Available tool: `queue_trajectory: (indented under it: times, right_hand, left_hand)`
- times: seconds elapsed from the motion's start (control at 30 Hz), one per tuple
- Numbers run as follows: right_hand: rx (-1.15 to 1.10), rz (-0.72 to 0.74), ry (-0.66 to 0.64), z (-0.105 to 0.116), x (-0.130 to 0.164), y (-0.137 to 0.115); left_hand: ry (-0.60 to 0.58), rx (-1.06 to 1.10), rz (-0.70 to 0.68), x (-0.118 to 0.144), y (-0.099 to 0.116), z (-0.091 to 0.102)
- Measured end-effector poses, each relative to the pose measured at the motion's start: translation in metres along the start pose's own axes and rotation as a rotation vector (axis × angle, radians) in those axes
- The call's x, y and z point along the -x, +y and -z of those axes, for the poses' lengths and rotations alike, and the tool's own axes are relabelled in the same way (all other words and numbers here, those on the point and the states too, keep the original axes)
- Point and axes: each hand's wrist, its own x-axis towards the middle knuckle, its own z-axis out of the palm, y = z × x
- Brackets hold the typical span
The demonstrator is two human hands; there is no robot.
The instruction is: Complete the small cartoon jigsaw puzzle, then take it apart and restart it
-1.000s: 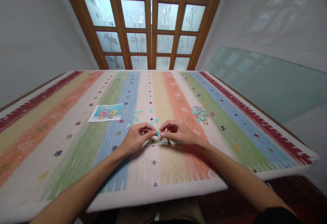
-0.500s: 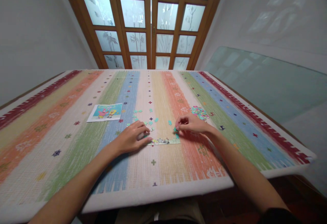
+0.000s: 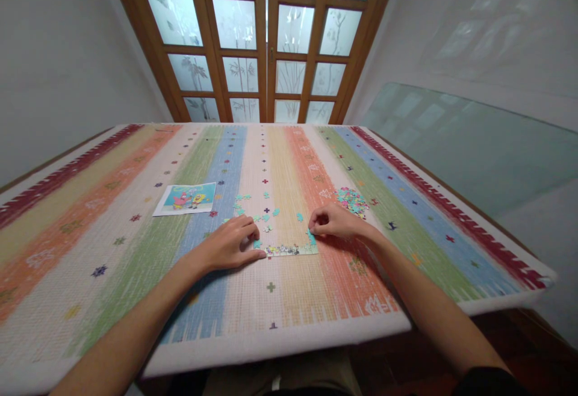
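Note:
A short assembled strip of jigsaw puzzle (image 3: pixel 289 250) lies on the striped tablecloth (image 3: pixel 135 245) in front of me. My left hand (image 3: pixel 230 244) rests flat on the cloth at the strip's left end, thumb touching it and fingers spread over a loose teal piece (image 3: pixel 257 243). My right hand (image 3: pixel 332 221) sits at the strip's right end with its fingers curled in. Its fingertips are beside a teal piece (image 3: pixel 311 237) that stands up from the strip's right corner. I see nothing inside the curled fingers.
Several loose teal pieces (image 3: pixel 266 214) are scattered just beyond the strip. A pile of mixed-colour pieces (image 3: pixel 353 199) lies to the right of my right hand. A cartoon reference picture (image 3: pixel 186 197) lies at the left. A wooden glazed door (image 3: pixel 271 41) stands behind the table; a glass panel (image 3: pixel 460 143) leans at right.
My right hand moved from the middle of the strip to its right end, where a teal piece now sits. My left hand flattened onto the cloth at the left end.

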Motion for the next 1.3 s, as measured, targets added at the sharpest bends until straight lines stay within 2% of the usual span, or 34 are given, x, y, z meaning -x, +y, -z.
queue_trajectory:
  times: [0.17,0.33,0.4,0.53,0.7,0.83,1.03,1.2,1.3]
  right_hand:
    - [-0.009,0.036,0.027,-0.002,-0.001,0.004]
    - [0.07,0.104,0.268,-0.011,-0.009,0.006]
    - [0.142,0.123,0.314,-0.016,-0.012,0.006]
    - [0.233,0.152,0.313,-0.02,-0.015,0.009]
    - [0.145,0.111,0.278,-0.016,-0.016,0.012]
    - [0.087,0.073,0.273,-0.012,-0.015,0.012]
    - [0.105,0.085,0.268,-0.01,-0.014,0.012]
    - [0.133,0.079,0.311,-0.007,-0.014,0.019]
    - [0.163,0.097,0.327,-0.006,-0.014,0.019]
  left_hand:
    - [-0.002,-0.002,0.002,0.0,0.0,0.0]
    - [-0.002,0.002,-0.007,-0.001,0.0,-0.001]
    - [-0.001,0.002,-0.007,0.0,0.0,0.0]
    - [-0.007,-0.006,-0.007,0.0,0.001,0.0]
    - [0.001,-0.02,-0.012,-0.001,-0.001,0.0]
    - [0.09,-0.081,0.03,-0.001,-0.011,0.004]
    - [0.272,-0.205,0.184,0.002,-0.035,0.015]
    - [0.37,-0.269,0.275,0.005,-0.046,0.022]
    - [0.389,-0.288,0.328,0.006,-0.049,0.025]
